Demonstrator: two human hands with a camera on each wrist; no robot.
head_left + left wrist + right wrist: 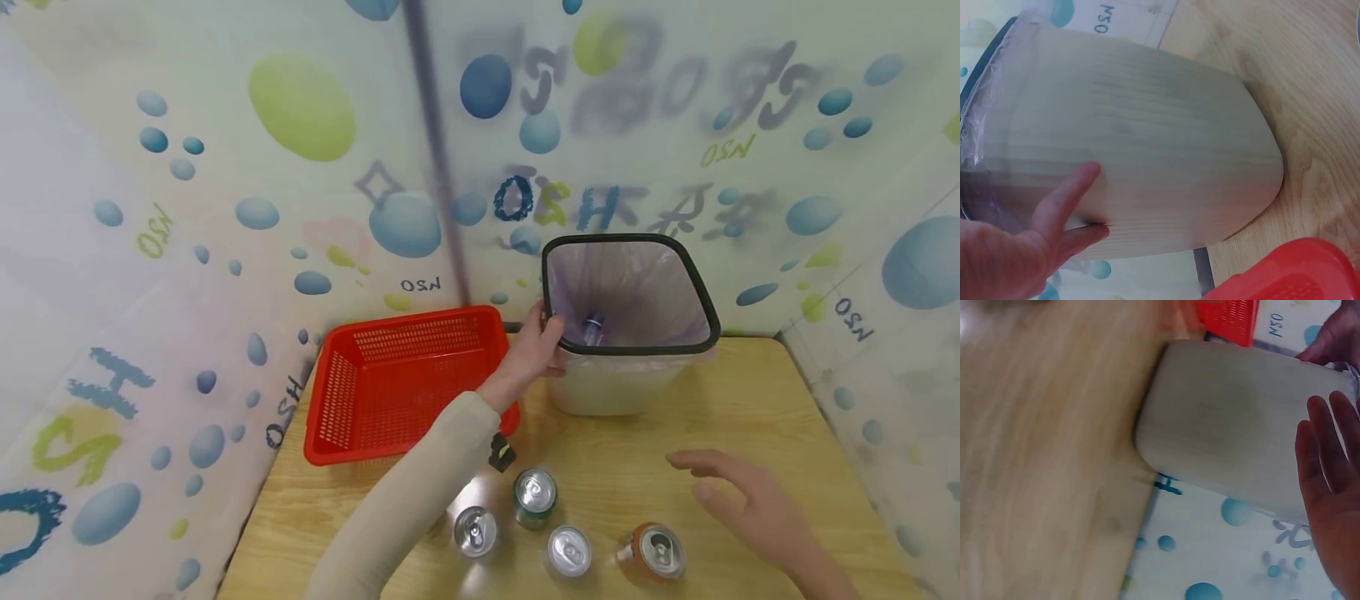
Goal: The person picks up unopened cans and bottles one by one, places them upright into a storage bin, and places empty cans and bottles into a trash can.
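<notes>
A pale trash can [611, 387] with a black rim and a thin plastic liner stands upright at the back of the table. My left hand [531, 346] grips its left edge, the thumb at the rim. In the left wrist view, two fingers [1075, 194] lie along the outer wall. A small clear object with a blue part [592, 329] lies inside the liner; its kind cannot be told. My right hand [757, 508] hovers over the table at the right, fingers extended, holding nothing. Closest to it stands an orange drink can [651, 552].
A red plastic basket [408, 454] sits left of the trash can, partly behind my left arm. Near the front stand a green can [535, 497] and two silver-topped cans, one left [476, 532] and one right [569, 552]. Patterned walls [420, 125] enclose the table [742, 392].
</notes>
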